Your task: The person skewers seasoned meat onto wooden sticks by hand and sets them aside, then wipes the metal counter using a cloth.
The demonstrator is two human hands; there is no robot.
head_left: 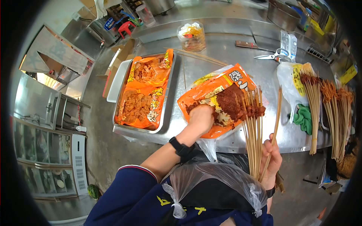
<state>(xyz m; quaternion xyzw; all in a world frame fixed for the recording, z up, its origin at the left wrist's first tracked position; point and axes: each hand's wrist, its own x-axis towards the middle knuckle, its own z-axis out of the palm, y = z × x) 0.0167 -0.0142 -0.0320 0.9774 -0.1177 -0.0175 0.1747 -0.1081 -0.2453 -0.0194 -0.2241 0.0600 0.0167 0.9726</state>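
Both hands are busy: the left hand [201,117] dips into dark red food [230,102] in the open orange bag [218,132], mid-frame; its fingertips are buried, so I can't tell whether they pinch anything. With my right hand [272,156], lower right, I grip a bare stick [277,116], beside a bundle of loaded skewers [253,141]. Their coated ends lean over the bag, probably so drips fall back into it, while the clean ends point down toward me. Left of centre, a metal tray [172,84] cradles two orange packs [148,71], its rim likely there to catch spills. Scissors [268,57] lie at upper right on the table [222,52], seemingly set back to leave my hands room.
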